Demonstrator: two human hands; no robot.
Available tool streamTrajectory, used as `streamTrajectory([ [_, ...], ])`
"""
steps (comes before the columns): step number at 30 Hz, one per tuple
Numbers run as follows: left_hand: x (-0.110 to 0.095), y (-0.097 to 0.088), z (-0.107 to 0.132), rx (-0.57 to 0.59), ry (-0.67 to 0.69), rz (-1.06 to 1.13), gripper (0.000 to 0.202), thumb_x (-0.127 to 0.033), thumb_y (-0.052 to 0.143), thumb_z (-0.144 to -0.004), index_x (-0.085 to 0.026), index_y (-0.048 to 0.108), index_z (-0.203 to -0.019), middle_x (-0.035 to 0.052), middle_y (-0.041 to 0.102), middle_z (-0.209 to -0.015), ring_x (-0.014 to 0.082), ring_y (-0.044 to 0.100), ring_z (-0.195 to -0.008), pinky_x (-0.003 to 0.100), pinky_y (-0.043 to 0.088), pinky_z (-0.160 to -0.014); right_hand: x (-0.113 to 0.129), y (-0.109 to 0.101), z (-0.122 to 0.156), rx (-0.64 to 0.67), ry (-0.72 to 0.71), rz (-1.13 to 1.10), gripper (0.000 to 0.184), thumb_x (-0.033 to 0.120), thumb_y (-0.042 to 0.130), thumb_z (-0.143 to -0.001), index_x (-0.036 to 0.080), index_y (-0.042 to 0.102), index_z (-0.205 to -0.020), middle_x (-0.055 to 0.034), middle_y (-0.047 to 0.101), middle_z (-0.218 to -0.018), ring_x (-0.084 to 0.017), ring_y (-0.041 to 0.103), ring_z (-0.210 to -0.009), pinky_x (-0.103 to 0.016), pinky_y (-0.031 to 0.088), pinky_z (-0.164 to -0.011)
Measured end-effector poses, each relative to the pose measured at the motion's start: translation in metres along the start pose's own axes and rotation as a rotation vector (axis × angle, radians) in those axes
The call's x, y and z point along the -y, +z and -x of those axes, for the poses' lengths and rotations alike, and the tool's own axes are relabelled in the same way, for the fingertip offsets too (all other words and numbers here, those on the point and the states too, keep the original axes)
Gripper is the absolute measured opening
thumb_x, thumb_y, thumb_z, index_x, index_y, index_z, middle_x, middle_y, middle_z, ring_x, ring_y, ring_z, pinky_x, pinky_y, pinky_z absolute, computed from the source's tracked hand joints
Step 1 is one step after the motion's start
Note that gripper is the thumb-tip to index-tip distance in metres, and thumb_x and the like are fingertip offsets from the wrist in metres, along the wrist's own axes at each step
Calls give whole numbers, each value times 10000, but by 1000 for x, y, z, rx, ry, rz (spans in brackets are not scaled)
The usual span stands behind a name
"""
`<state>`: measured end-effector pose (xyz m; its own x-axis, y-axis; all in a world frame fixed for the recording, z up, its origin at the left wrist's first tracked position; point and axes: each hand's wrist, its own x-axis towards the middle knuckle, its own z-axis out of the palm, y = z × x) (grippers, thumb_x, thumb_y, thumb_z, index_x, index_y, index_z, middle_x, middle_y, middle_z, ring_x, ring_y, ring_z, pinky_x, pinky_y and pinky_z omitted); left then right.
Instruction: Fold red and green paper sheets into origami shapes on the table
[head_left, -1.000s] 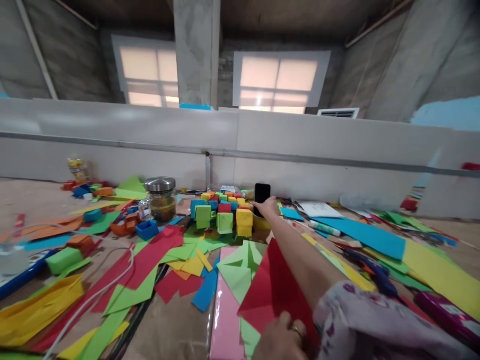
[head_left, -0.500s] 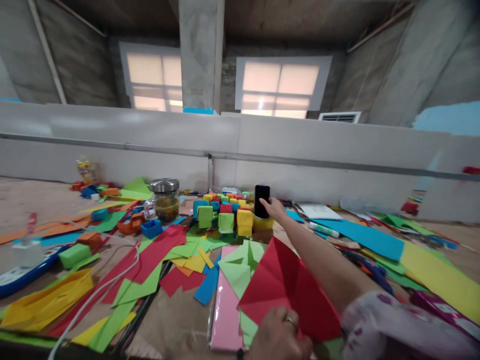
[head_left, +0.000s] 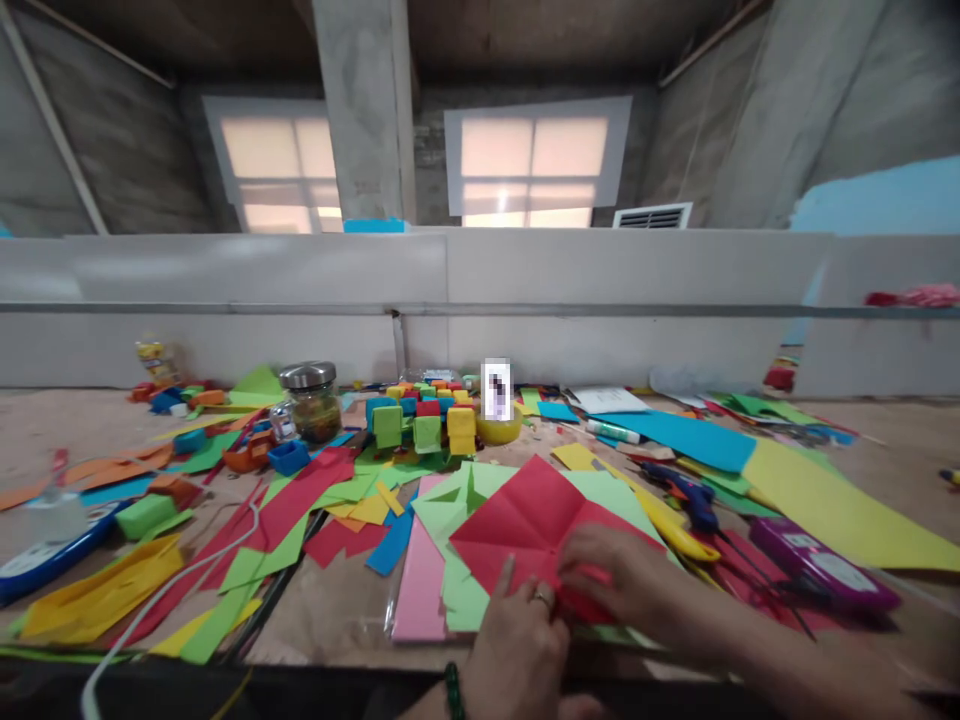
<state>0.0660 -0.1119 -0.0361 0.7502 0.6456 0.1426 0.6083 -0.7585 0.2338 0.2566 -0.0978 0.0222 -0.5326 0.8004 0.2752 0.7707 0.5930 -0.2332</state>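
Observation:
A square sheet of red paper (head_left: 517, 515) with crossing fold creases lies over light green sheets (head_left: 450, 570). My left hand (head_left: 525, 630), with a ring and a green bead bracelet, holds the near edge of the red paper, its index finger along the top. At the near right part of the same sheet, my right hand (head_left: 619, 575) has its fingers bent together on the paper; that hand is slightly blurred. Beyond the sheet a phone (head_left: 496, 390) with a pixelated screen stands upright at a yellow tape roll (head_left: 501, 425).
Small folded paper blocks (head_left: 427, 430) stand in rows left of the phone. A lidded glass jar (head_left: 311, 405) is farther left. Right of my hands lie a glue gun (head_left: 690, 495), a purple device (head_left: 817, 565) and yellow paper (head_left: 847, 510). A white cable (head_left: 180, 590) crosses the left side.
My right hand has come back from the phone to the red paper. The phone's screen has gone from dark to lit. The view has shifted slightly, and the red sheet lies flatter.

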Motion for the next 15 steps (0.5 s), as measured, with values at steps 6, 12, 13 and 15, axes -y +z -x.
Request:
streamTrajectory([
  [6, -3, 8, 12, -28, -34, 50, 945, -846, 507, -660, -140, 556, -1287, 166, 610, -1244, 349, 540, -1145, 559, 303, -1084, 15, 44, 48, -141, -145, 104, 316, 147, 426, -923, 186, 686, -1099, -103, 730, -1048, -206, 688, -921, -308, 567, -804],
  [12, -4, 4, 17, -59, -34, 21, 886, -768, 567, -699, -201, 470, -1373, 149, 584, -1262, 323, 529, -1142, 535, 317, -1066, -13, 35, 76, -236, -280, 317, 291, 206, 469, -947, 192, 681, -1146, -92, 743, -1055, -214, 696, -949, -342, 586, -811],
  [13, -4, 3, 18, -58, -32, 18, 883, -763, 579, -694, -207, 469, -1370, 146, 581, -1266, 318, 530, -1142, 529, 319, -1065, -17, 30, 79, -232, -263, 323, 273, 216, 481, -945, 201, 694, -1115, -84, 750, -1030, -213, 699, -930, -338, 589, -792],
  [15, -5, -2, 18, -53, -27, 12, 871, -761, 595, -680, -213, 483, -1348, 130, 593, -1240, 310, 537, -1132, 523, 310, -1073, -25, 19, 84, -218, -207, 325, 238, 219, 494, -935, 223, 721, -1006, -65, 757, -976, -202, 702, -881, -318, 592, -746],
])
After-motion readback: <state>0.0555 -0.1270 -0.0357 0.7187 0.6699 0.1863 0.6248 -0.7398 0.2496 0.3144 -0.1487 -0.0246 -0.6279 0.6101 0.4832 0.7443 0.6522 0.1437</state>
